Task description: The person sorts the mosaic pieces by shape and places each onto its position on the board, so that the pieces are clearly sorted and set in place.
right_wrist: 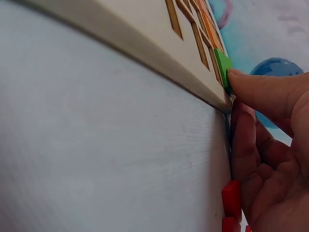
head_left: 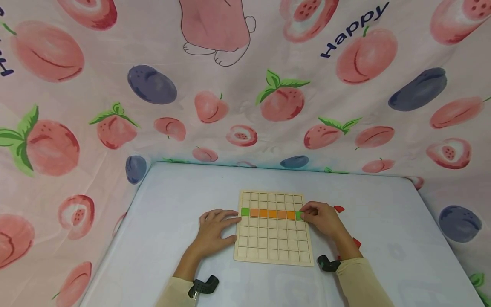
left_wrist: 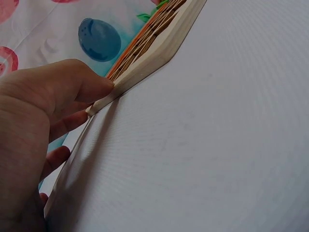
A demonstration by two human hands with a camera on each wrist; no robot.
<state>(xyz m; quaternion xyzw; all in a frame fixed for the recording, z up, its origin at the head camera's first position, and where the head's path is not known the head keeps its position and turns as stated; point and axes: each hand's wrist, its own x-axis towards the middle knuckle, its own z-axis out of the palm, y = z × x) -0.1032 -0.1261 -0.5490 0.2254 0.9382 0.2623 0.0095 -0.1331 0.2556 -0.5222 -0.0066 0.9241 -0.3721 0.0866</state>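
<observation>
A pale wooden grid board [head_left: 273, 244] lies on the table, with one row of coloured square tiles across it. That row has a green tile [head_left: 245, 212] at its left end and several orange tiles [head_left: 272, 214] in between. At the right end, my right hand [head_left: 323, 218] pinches another green tile [right_wrist: 222, 68], which looks tilted in the right wrist view. The fingers of my left hand [head_left: 215, 232] are spread against the board's left edge; in the left wrist view its thumb touches the side. The other grid squares hold no tiles.
Red pieces [head_left: 339, 209] lie on the white tabletop [head_left: 161, 213] right of the board, partly hidden by my right arm. Black wrist devices [head_left: 205, 285] sit on both wrists. A fruit-printed cloth [head_left: 230, 76] hangs behind and around the table.
</observation>
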